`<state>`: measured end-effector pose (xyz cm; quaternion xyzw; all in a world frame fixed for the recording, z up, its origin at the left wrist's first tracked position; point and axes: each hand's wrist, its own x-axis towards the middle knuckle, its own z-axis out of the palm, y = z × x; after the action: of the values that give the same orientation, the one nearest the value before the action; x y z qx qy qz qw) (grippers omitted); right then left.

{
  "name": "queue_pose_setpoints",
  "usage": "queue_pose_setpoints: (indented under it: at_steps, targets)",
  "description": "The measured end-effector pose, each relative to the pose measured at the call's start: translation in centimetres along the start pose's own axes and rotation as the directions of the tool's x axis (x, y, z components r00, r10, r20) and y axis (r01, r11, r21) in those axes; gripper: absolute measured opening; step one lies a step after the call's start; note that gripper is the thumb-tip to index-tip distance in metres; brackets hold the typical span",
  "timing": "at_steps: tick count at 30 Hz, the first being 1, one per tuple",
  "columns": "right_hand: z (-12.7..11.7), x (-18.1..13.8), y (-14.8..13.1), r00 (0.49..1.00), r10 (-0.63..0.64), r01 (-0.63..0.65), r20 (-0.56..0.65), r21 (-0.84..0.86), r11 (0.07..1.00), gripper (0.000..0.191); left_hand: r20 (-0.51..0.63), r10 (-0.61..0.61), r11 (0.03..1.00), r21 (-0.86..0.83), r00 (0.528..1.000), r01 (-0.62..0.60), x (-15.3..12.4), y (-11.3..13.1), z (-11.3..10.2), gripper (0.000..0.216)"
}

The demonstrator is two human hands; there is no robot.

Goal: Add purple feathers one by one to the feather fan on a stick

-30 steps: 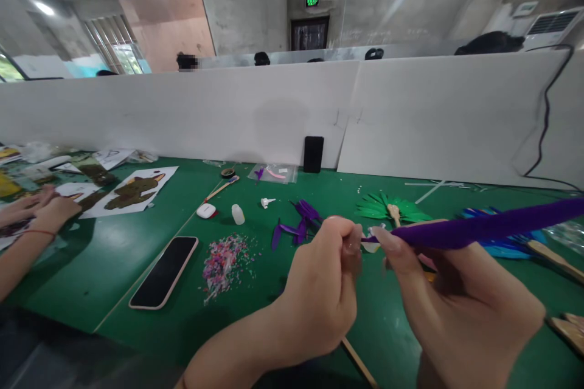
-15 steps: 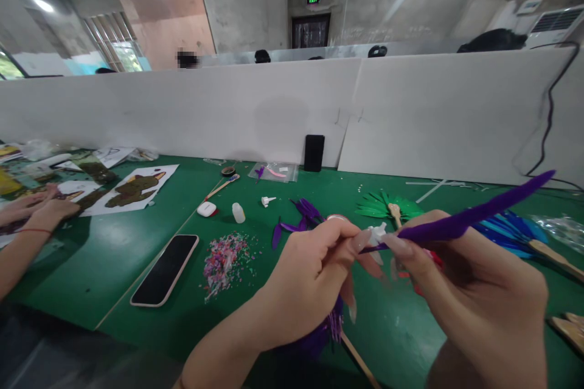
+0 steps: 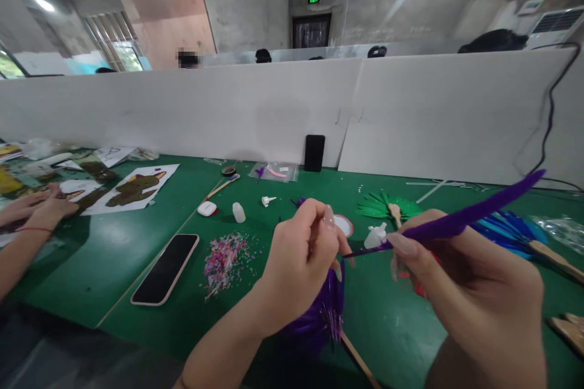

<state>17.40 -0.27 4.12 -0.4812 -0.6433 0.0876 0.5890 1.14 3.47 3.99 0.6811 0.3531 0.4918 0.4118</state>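
Note:
A long purple feather (image 3: 474, 213) is pinched in my right hand (image 3: 483, 279), its thin quill pointing left towards my left hand (image 3: 305, 255). My left hand is closed, with thumb and fingertips pressed together beside the quill's end. Whatever sits in that pinch, if anything, is too small to make out. Below my left hand lies a purple feather fan (image 3: 319, 316) with a wooden handle (image 3: 358, 358), partly hidden by the hand. Behind the quill stands a small white bottle (image 3: 375, 236), and a round white piece (image 3: 343, 225) shows just past my left fingers.
Left of my hands are a pile of colourful bits (image 3: 225, 261), a phone (image 3: 166, 270), a small bottle (image 3: 238, 213) and a white case (image 3: 207, 209). Green (image 3: 387, 203) and blue (image 3: 506, 231) fans lie to the right. Another person's hands (image 3: 50, 206) work at far left.
My left hand has drawn back from the quill and turned its fingertips upward, uncovering the quill's end and the round white piece. My right hand still holds the feather, almost unmoved.

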Motion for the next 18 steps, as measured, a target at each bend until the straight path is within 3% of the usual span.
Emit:
queue_pose_setpoints:
  at_steps: [5,10,14,18]
  targets:
    - [0.1,0.1,0.3,1.000,0.003,-0.004,0.019,0.022,1.000,0.012,0.002,0.003,0.998,0.067,1.000,-0.003,0.6,-0.3,-0.8,0.021]
    - [0.1,0.5,0.8,0.997,0.025,-0.028,0.071,0.031,0.999,0.016,-0.084,-0.128,0.987,0.088,0.988,0.135,0.8,-1.1,-2.2,0.020]
    - [0.1,1.1,1.0,0.992,0.008,-0.018,0.124,0.083,0.996,0.024,-0.127,-0.298,0.927,0.198,0.946,0.318,-0.6,-4.6,-4.2,0.027]
    - [0.2,1.4,1.1,0.984,0.047,-0.063,0.170,0.091,0.994,0.026,-0.183,-0.460,0.846,0.208,0.869,0.492,-3.5,-9.7,-6.7,0.032]
